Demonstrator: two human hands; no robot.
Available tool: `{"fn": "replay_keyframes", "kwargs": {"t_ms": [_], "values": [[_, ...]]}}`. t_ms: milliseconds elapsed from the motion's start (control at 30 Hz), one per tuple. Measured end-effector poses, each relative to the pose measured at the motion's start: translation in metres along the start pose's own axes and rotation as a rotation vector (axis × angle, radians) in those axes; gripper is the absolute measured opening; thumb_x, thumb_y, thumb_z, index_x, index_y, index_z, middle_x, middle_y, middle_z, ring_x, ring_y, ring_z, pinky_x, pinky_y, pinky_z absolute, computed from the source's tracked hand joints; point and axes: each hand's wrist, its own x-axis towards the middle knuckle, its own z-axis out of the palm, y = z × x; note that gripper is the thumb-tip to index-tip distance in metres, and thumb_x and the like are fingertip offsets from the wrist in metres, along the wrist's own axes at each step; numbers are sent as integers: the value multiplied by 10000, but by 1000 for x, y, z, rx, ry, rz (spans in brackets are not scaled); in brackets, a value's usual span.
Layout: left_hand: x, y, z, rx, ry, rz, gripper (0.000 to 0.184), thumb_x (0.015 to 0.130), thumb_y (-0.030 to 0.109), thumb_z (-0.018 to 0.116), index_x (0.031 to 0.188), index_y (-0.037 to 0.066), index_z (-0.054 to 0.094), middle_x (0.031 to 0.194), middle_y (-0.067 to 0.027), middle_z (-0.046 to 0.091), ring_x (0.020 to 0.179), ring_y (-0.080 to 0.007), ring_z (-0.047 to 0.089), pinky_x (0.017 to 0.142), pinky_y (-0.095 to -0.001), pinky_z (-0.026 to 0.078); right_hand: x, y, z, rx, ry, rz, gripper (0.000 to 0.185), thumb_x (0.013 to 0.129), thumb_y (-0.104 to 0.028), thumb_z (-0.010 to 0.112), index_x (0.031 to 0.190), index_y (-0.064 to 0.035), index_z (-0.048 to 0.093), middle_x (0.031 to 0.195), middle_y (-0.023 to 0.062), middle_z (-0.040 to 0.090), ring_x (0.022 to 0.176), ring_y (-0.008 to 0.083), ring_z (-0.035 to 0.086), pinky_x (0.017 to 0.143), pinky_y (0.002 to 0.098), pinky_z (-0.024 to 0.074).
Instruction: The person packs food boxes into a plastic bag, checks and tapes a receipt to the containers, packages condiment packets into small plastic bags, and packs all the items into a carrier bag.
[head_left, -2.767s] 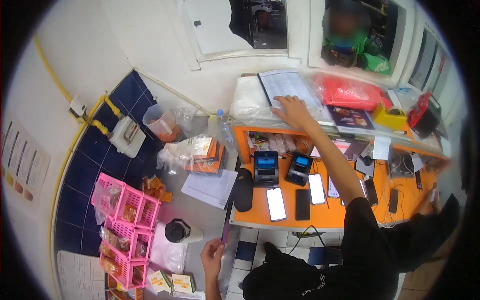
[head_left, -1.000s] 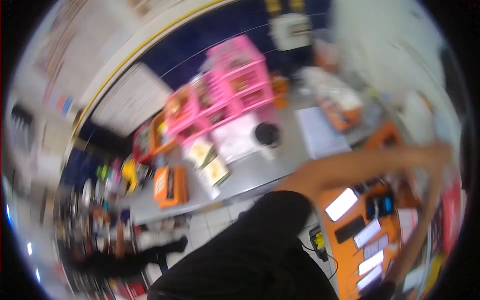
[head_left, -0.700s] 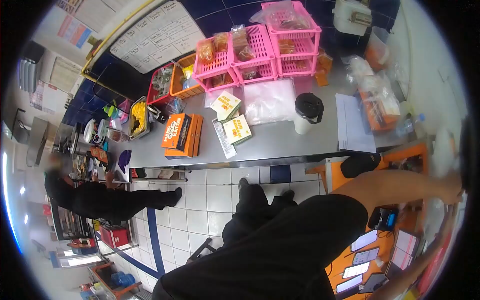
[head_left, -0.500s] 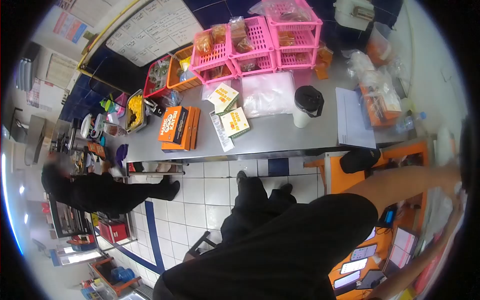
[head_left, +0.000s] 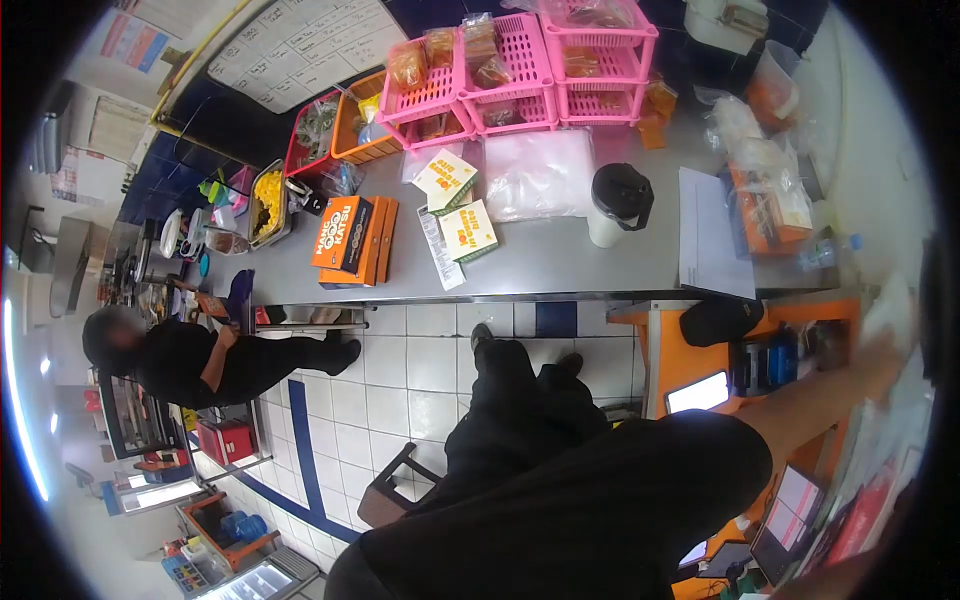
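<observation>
The left arm reaches across the orange desk. The left hand is a blur at the desk's far side, beside a pale plastic packet; I cannot tell whether its fingers are closed on anything or loose. The right hand is out of sight, so its state cannot be told; only a smeared right forearm shows by the desk. On the desk, close to that reach, lie a lit phone and dark printers.

To reach well here, bring the eyes back to the fingers before tightening them (the view is aimed mostly beyond the desk), handle thin plastic lightly so it does not slide, and keep the sleeve off the phone and printers.

Just beside the desk runs the steel counter, with a paper sheet and a lidded tumbler toward the desk end and pink baskets farther along. Well apart from the desk, a co-worker in black stands side-on.

Compared with half a second ago, the lit phone and printers show more fully, the sleeve now covers most of the other phones on the desk, less of the right forearm is visible, and the co-worker's forearm has come into clear view.
</observation>
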Motion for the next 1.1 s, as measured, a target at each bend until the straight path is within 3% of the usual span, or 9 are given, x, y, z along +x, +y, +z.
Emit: {"fn": "replay_keyframes", "kwargs": {"t_ms": [200, 300, 467, 533, 600, 700, 867, 1000, 1100], "values": [[3, -13, -26, -171, -12, 26, 1035, 610, 608, 864, 1341, -49, 541, 1192, -141, 673, 1270, -300, 532, 1133, -513, 283, -57, -57, 41, 182, -156, 44, 323, 1001, -186, 551, 1245, 3, 648, 1109, 108, 676, 967, 214, 644, 868, 337, 519], [-7, -28, -74, -726, 111, 174, 1157, 641, 662, 834, 1465, -34, 415, 1303, -183, 622, 1348, -328, 490, 1127, -580, 334, -79, -76, 60, 256, -224, 60, 329, 1003, -187, 553, 1253, 6, 645, 1113, 102, 675, 966, 205, 642, 870, 329, 517], [-169, 12, -214, -2370, -13, -426, 944, 796, 581, 804, 1467, 25, 439, 1417, -210, 540, 1308, -335, 520, 1081, -434, 457, -111, -94, 83, 339, -313, 137, 340, 1005, -190, 558, 1266, 11, 639, 1120, 93, 672, 965, 190, 639, 874, 316, 513], [-250, -12, -208, -1405, 51, 141, 923, 795, 422, 856, 1504, 39, 406, 1526, -185, 429, 1389, -324, 426, 1160, -429, 367, -122, -102, 91, 364, -341, 172, 344, 1005, -191, 559, 1271, 13, 637, 1123, 89, 672, 964, 184, 638, 876, 310, 512], [-337, 27, -268, -1145, 86, 49, 872, 814, 220, 859, 1529, 49, 390, 1486, -159, 461, 1359, -283, 452, 1143, -412, 388, -131, -110, 97, 388, -372, 208, 349, 1006, -191, 561, 1277, 15, 635, 1125, 85, 671, 963, 178, 637, 877, 305, 510], [-437, 29, -274, -1541, 143, -807, 414, 893, 162, 792, 1265, 38, 661, 1149, -63, 702, 1060, -169, 644, 964, -327, 515, -149, -125, 104, 437, -429, 282, 355, 1007, -193, 564, 1285, 18, 632, 1129, 79, 670, 963, 169, 635, 880, 296, 508], [-588, 13, -346, -1161, 345, -879, 261, 914, 93, 755, 1162, 22, 712, 1094, -39, 723, 1038, -115, 640, 931, -307, 510, -200, -129, 111, 589, -637, 477, 376, 1013, -211, 568, 1308, 17, 612, 1134, 63, 659, 948, 139, 621, 864, 289, 503], [-690, 5, -365, -1833, 531, -638, 552, 913, 196, 772, 1392, 28, 554, 1366, -89, 612, 1250, -211, 568, 1062, -364, 453, -264, -195, 112, 805, -755, 657, 365, 1010, -175, 538, 1331, -8, 580, 1090, 37, 647, 908, 121, 607, 803, 275, 502], [-714, 6, -355, -1569, 385, -1014, 669, 896, 255, 798, 1443, 24, 491, 1439, -98, 550, 1322, -229, 510, 1121, -355, 399, -316, -252, 132, 695, -809, 756, 389, 964, -96, 509, 1336, 8, 556, 1048, 33, 640, 902, 123, 619, 767, 264, 516]]}}
